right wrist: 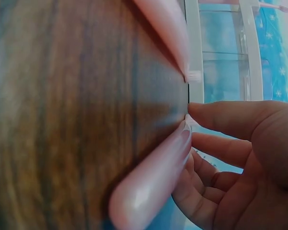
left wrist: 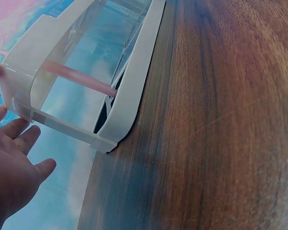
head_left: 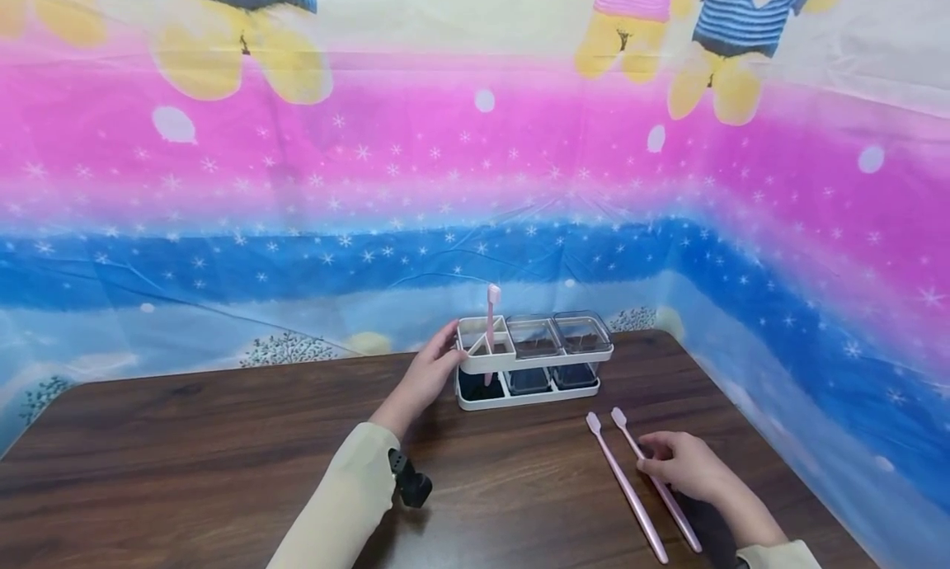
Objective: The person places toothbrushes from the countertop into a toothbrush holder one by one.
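A white two-tier toothbrush holder [head_left: 538, 356] with clear cups stands toward the back of the table. One pink toothbrush [head_left: 491, 313] is upright in its left section, handle reaching the lower tier. My left hand [head_left: 426, 375] holds the upper tier's left end, thumb in front and fingers round the corner; the left wrist view shows the fingertips against that corner [left wrist: 19, 103]. Two more pink toothbrushes lie side by side at the front right. On the right-hand toothbrush [head_left: 677, 507], thumb and index finger of my right hand [head_left: 683, 463] pinch the upper handle. The left-hand toothbrush [head_left: 627, 488] lies untouched.
The dark wooden table [head_left: 185, 453] runs to a printed cloth [head_left: 297, 173] behind it and along the right side. A black camera [head_left: 411, 480] is strapped at my left wrist, below the beige sleeve [head_left: 341, 486].
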`<state>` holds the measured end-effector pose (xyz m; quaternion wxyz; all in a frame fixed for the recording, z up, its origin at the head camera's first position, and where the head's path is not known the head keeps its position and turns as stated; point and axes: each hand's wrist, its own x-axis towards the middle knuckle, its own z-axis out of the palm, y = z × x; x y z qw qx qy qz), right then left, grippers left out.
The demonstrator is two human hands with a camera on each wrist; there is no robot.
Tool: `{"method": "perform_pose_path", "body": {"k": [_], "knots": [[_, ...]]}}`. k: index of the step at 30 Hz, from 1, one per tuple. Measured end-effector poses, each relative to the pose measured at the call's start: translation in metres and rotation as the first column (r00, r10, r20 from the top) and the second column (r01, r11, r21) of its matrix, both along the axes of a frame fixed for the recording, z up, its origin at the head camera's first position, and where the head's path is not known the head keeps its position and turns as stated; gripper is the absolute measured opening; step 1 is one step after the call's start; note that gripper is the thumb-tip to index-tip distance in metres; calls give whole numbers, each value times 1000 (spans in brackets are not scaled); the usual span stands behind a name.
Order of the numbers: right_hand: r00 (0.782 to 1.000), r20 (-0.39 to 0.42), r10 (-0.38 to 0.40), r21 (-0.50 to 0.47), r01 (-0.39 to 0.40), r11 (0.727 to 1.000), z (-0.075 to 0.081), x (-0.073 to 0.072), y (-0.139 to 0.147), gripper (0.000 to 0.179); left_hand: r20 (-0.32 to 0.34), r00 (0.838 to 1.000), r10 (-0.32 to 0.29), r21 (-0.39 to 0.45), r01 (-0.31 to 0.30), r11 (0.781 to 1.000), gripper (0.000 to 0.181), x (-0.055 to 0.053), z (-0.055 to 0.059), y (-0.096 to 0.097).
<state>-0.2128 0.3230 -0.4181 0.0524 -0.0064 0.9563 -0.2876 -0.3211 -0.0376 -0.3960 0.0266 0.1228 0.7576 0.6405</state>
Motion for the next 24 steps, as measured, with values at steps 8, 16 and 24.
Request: {"method": "perform_pose_path", "body": {"k": [8, 16, 24], "knots": [[1000, -11, 1, 115, 0, 993, 1, -5, -7, 35, -1, 1000, 1, 0, -1, 1000, 63, 2, -1, -1], [1000, -26, 10, 121, -7, 993, 2, -4, -10, 27, -9, 1000, -6, -3, 6, 1000, 63, 0, -3, -1], [998, -64, 26, 129, -18, 991, 16, -3, -7, 29, -37, 999, 6, 4, -6, 1000, 64, 0, 1, 1]]}}
